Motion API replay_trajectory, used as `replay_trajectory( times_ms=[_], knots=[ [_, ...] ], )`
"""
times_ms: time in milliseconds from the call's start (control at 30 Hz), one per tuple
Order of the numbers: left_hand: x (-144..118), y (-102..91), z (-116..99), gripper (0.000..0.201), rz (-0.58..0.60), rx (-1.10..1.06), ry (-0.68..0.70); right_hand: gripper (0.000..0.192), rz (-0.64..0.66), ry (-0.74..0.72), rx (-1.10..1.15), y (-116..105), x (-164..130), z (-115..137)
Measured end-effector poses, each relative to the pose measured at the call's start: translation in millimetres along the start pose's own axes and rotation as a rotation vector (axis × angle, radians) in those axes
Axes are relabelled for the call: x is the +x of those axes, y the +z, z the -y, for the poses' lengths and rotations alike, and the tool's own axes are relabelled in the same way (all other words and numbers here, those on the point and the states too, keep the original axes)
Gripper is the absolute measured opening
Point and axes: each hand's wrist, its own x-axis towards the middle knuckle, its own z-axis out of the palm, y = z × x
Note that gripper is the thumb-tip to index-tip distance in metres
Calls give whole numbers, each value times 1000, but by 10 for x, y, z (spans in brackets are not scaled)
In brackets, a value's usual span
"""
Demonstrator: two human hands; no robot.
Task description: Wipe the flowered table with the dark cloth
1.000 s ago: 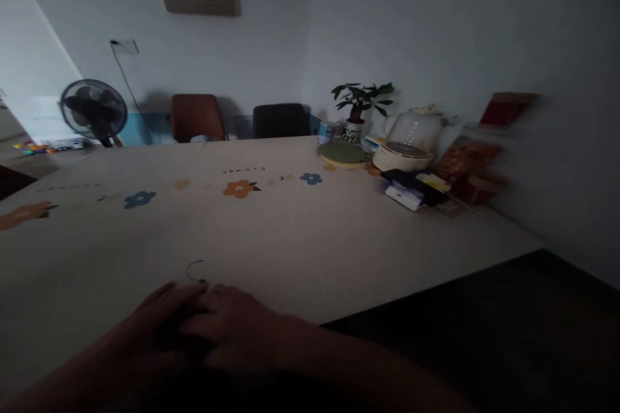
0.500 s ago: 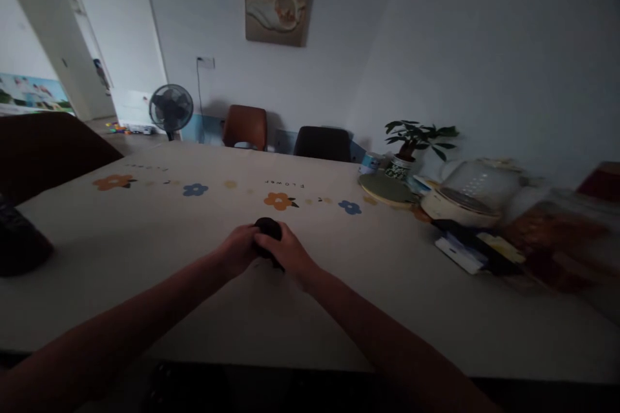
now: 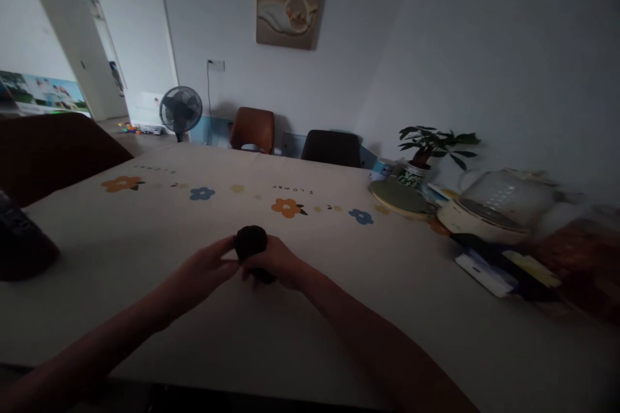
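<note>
Dark and round, a small ball-like object (image 3: 250, 240) sits just below the centre of the head view, above the cream flower-printed tablecloth (image 3: 145, 232). The right hand (image 3: 276, 264) wraps around its lower part from the right, grasping it. The left hand (image 3: 206, 268) reaches in from the left, fingertips touching its side. At right stand a glass kettle on a cream base (image 3: 489, 203) and a green potted plant (image 3: 429, 145); a black standing fan (image 3: 181, 110) is at upper left.
</note>
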Motion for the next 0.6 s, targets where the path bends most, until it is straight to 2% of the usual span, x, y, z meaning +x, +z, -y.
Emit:
replay_trajectory(
  times_ms=[67, 100, 167, 233, 300, 400, 500, 600],
  knots=[
    [-12, 0, 100, 66, -128, 400, 203, 29, 37, 53, 16, 19, -12, 22],
    [-7, 22, 134, 71, -146, 586, 334, 23, 63, 84, -23, 19, -26, 30],
    [35, 93, 164, 81, -83, 875, 585, 14, 105, 150, -150, -8, -66, 37],
    [128, 192, 142, 80, -5, 1019, 728, 16, 119, 200, -265, -80, -129, 34],
    [265, 321, 68, 69, 53, 1033, 770, 19, 104, 221, -323, -196, -223, 28],
    [515, 613, -139, 57, 156, 984, 704, 23, 30, 252, -396, -430, -438, 7],
    [766, 1037, -426, 41, 254, 998, 609, 26, -98, 281, -500, -712, -735, -18],
    [1029, 1476, -718, 23, 296, 911, 619, 23, -254, 297, -680, -1028, -1032, 18]
  ],
)
